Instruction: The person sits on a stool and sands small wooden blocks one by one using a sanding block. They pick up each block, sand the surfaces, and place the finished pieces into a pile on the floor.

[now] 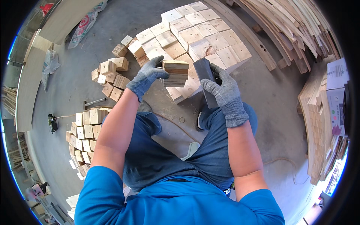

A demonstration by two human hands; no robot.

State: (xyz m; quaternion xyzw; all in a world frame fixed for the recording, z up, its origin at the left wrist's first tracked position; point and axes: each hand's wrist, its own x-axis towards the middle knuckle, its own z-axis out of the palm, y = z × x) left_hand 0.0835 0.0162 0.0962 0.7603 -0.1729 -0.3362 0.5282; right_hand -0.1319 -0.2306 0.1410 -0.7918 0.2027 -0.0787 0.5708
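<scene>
A grey knitted glove covers my left hand [147, 77], which is closed on the side of a wooden block [175, 73] with rough, layered-looking sides. My right hand [225, 92], gloved alike, grips a long, flat, dark grey bar [203, 73] with thumb and fingers at its edge. The bar is held tilted, just right of the block, with a small gap between them. Beneath and beyond both hands stands a large stack of pale wooden blocks [206, 30], their square tops facing up and many marked with a small dark spot.
Loose blocks [108, 68] lie left of the stack; another pile [84, 129] sits by my left arm. A hammer [95, 102] and a power tool [53, 123] lie on the floor. Long boards [277, 22] line the far right, near a white carton [336, 93]. A cord [174, 122] runs between my feet.
</scene>
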